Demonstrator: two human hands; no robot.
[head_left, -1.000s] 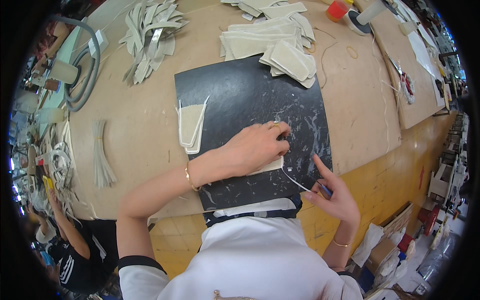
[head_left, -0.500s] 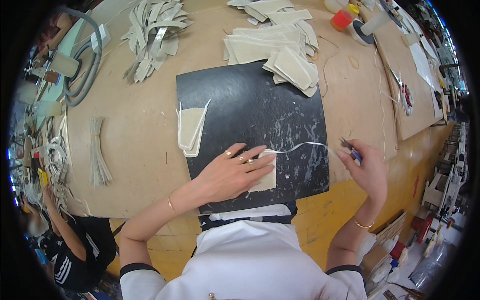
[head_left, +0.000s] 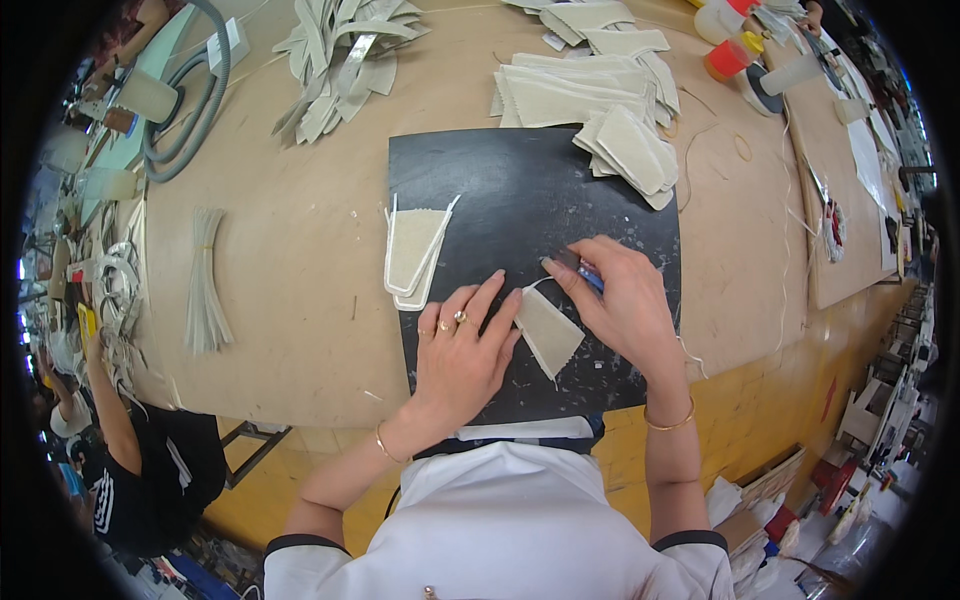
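On the black mat [head_left: 480, 170] lies a beige fabric piece [head_left: 552, 332], turned at a slant, with a narrow white strip along its edge. My left hand [head_left: 462, 345] rests palm down with fingers spread, its fingertips at the piece's left edge. My right hand [head_left: 622, 300] is closed round a small blue-handled pair of snips [head_left: 590, 275], just above the piece's upper right. The snips' tips are mostly hidden by the fingers. Between the piece and my right fingertips a bit of white strip shows. Two edged beige pieces [head_left: 415, 250] lie overlapped at the mat's left.
Stacks of beige pieces [head_left: 580, 90] overlap the mat's far right corner. Loose light strips [head_left: 350, 60] are heaped at the back left. A tied bundle of strips [head_left: 205, 280] lies at left. Red-and-yellow bottle [head_left: 733, 57] stands back right. A co-worker's arm [head_left: 115, 410] shows far left.
My right hand has come in leftward from beyond the mat to the piece. My left hand has slid off the piece to its left edge. The piece has turned; the view has shifted.
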